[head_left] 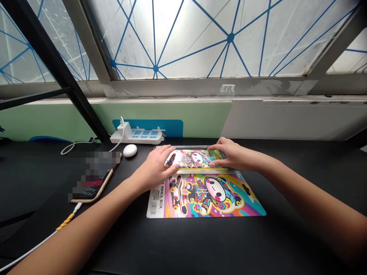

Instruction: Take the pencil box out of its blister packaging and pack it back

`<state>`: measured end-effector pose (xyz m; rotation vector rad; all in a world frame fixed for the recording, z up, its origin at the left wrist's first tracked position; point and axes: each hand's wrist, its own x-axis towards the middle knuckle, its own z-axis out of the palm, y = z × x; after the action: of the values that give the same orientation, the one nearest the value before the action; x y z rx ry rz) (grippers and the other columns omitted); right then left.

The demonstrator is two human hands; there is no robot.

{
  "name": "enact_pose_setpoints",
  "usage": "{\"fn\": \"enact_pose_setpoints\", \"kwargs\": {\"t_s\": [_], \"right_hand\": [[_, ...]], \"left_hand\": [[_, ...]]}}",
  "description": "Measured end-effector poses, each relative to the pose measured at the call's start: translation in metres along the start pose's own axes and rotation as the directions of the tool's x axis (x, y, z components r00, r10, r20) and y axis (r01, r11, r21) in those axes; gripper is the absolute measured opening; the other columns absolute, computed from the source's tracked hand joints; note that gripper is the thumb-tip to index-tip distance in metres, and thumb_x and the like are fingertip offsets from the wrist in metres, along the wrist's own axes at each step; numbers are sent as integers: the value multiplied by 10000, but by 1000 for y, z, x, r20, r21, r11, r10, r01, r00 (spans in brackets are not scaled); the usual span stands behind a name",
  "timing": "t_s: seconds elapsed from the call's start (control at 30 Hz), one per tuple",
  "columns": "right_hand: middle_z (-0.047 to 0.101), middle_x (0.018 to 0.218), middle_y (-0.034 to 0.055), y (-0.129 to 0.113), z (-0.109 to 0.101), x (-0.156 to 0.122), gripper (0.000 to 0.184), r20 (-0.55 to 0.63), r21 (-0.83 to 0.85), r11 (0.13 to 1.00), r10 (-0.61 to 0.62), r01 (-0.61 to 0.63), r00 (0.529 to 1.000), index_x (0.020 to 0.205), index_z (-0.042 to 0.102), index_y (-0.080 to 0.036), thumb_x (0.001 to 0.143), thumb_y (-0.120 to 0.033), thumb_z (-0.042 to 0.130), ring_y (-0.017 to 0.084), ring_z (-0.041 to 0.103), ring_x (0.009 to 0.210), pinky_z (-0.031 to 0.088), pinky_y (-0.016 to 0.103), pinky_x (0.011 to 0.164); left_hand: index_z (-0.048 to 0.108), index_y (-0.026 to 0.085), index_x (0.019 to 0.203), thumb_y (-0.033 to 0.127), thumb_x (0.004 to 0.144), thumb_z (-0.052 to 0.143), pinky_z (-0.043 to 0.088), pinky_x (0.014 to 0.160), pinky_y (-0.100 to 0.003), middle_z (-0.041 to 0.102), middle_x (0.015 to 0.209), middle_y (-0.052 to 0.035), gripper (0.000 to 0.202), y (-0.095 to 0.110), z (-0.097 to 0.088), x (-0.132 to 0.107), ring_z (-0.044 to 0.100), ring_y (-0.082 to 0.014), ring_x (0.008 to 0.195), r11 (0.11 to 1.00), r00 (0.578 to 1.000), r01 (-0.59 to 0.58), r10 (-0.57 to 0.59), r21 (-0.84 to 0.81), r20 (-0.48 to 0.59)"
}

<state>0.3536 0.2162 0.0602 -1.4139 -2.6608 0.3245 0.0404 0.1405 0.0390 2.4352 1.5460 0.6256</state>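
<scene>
A colourful pencil box (195, 158) with a cartoon character on its lid sits in front of me, with clear plastic (200, 172) around its edges. Below it, towards me, lies a flat printed card (212, 194) with a larger picture of the same character, a barcode and the words "PENCIL BOX". My left hand (160, 164) grips the box's left end, thumb on the near side and fingers over the far side. At the other end my right hand (232, 153) holds the box between thumb and fingers. Part of each box end is hidden under the hands.
To the left, a phone (97, 187) lies with a white cable (34, 250) plugged in. A white rounded case (130, 150) stands near a power strip (146, 135) with a charger in it. A black slanted post (65, 80) rises at the left, and a window ledge runs behind the black table (286, 191).
</scene>
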Motion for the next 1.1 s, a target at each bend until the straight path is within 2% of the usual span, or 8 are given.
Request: {"fn": "enact_pose_setpoints", "kwargs": {"t_s": [0.2,0.43,0.57,0.67,0.8,0.9,1.03,1.1], "right_hand": [[579,1126,124,-3,1,6,598,-77,-82,996,-26,20,997,1132,729,-274,737,-722,708,354,591,1057,517,530,904],[621,1194,136,-19,1,-8,533,-236,-143,988,-91,58,968,1064,639,-238,725,-626,774,370,570,1108,495,530,915],[703,1054,91,-29,3,-20,366,-310,-168,981,-144,95,940,1037,598,-246,814,-502,734,321,638,999,468,527,988],[716,1002,77,-39,-4,-32,212,-371,-193,974,-186,120,910,1030,608,-244,892,-399,655,298,653,937,435,539,1038],[688,1106,118,-52,-15,-66,295,-495,-257,942,-321,217,807,1235,616,-225,965,-336,576,315,631,999,520,487,907],[667,1046,107,-57,-5,-104,332,-520,-337,899,-424,278,742,1290,631,-257,960,-258,593,310,629,980,548,453,858],[676,1047,93,-59,33,-144,418,-510,-386,862,-497,329,702,1311,614,-289,922,-140,605,298,650,977,577,458,881],[678,1134,106,-61,52,-154,414,-491,-371,864,-494,341,718,1294,617,-295,928,-106,570,288,672,1005,592,453,880]], "left_hand": [[509,166,1445,467,967,578,424,1158,-478,560,1487,-149,569,-6,-3,0,498,-314,1400,998,999,-18,16,-57,-45],[490,174,1460,420,921,676,413,1159,-493,558,1489,-157,621,-15,-14,3,501,-316,1401,998,995,4,-10,-61,-99],[624,181,1291,384,826,807,506,1057,-451,676,1314,-124,539,-21,-25,6,636,-296,1228,993,990,-58,44,-104,-136],[695,206,1121,320,796,841,562,930,-412,716,1128,-71,374,-13,-36,1,687,-257,1046,985,974,-139,118,-100,-193],[686,211,1100,265,850,793,562,900,-404,673,1099,-75,277,15,-48,-27,659,-245,1027,972,914,-237,223,2,-340],[637,203,1179,204,898,724,547,928,-429,653,1167,-110,294,36,-42,-63,621,-268,1091,948,871,-299,317,108,-376],[609,208,1167,116,929,627,549,908,-462,681,1184,-123,256,46,-14,-105,627,-308,1106,922,892,-315,369,226,-262],[591,215,1195,69,921,593,540,967,-486,659,1281,-137,311,45,-2,-120,609,-325,1192,945,927,-259,301,199,-224]]}}
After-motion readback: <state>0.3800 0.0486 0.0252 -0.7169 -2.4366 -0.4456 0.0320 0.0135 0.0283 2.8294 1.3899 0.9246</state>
